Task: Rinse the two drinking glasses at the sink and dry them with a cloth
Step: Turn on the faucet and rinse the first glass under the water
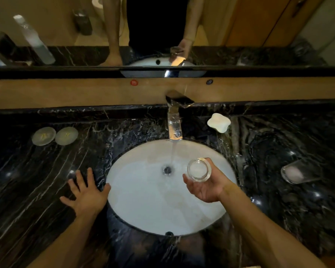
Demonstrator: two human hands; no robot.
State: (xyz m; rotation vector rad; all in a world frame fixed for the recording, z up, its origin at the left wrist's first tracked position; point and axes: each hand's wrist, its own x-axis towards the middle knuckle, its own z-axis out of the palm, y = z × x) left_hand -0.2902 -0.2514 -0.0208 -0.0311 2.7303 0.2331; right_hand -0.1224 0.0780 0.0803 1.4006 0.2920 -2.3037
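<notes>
- Black marble countertop veined in white (46, 190) runs the full width, with an oval white undermount basin (153, 206) sunk in the middle, its drain (167, 169) just past centre toward the tap.
- The chrome spout (174, 130) is on: a thin stream of water (173, 151) drops straight to the basin floor beside the drain.
- Behind the tap, a tan ledge carries a red dot (133, 82) and a dark dot (209, 81); above it a wide mirror (46, 35) shows the person's arms and the held glass.
- Two pale round coasters (44, 135) sit side by side far left; a white lobed soap dish (219, 122) sits just right of the spout.
- Left hand (85, 194) lies flat, palm down, on the marble at the basin's left rim, fingers spread wide and straight, thumb tip reaching the rim's edge.
- Right hand (205, 184) is palm up over the basin's right side, thumb and fingers curled round the first clear drinking glass (199, 169), mouth toward the camera.
- That glass sits just right of the stream, not under it.
- The second clear drinking glass (298, 172) stands on the marble well to the right, apart from the basin and near nothing else.
- Bare marble lies between that glass and the basin's right rim, and between the coasters and the left hand.
</notes>
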